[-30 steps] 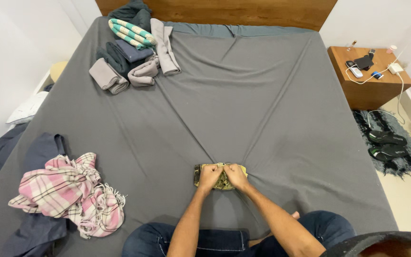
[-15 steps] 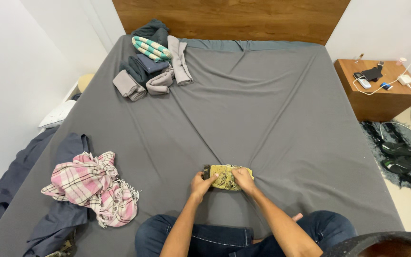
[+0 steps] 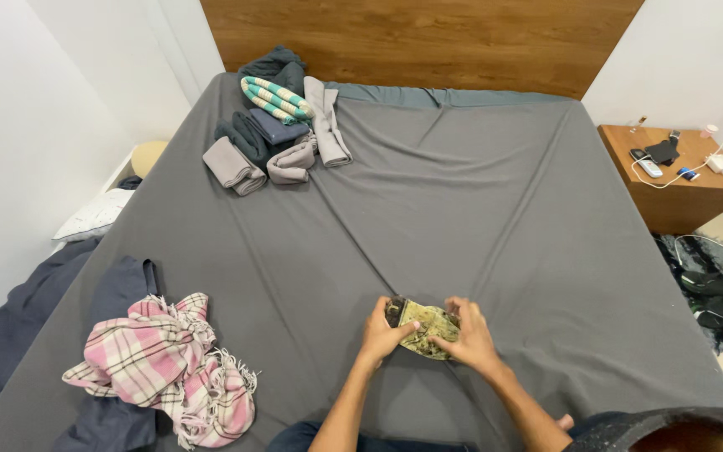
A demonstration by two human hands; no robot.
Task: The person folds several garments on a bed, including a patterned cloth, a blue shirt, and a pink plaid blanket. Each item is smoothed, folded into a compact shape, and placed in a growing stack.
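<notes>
Kneeling at the foot of the bed, a person holds a small folded cloth (image 3: 425, 326), yellow-green with a dark pattern, in both hands, low over the grey bedsheet (image 3: 462, 192) near the front edge. Left hand (image 3: 385, 331) curls around the cloth's left end, fingers closed onto it, thumb on top. Right hand (image 3: 467, 335) covers the right end, fingers bent down and pinching the fabric edge. Can't tell if the bundle rests on the sheet or is lifted just off it.

Handling, as a judgement: the cloth looks light, soft and limp, with no stiffness, so it will sag and unfold if gripped at one corner only. Not fragile, not slippery. Best hold is across the folded bundle at both ends, layers squeezed together, as the hands sit now.

Elsewhere: a pile of folded clothes (image 3: 278, 134) at the far left by the wooden headboard (image 3: 428, 38), including a teal-and-white striped roll (image 3: 274, 98). A pink plaid scarf (image 3: 161, 368) lies crumpled on a dark blue garment (image 3: 119, 289) at near left, well apart from the hands. A wooden nightstand (image 3: 679, 180) stands at right with small devices and a cable on it; dark sandals (image 3: 721, 297) on the floor mat.
</notes>
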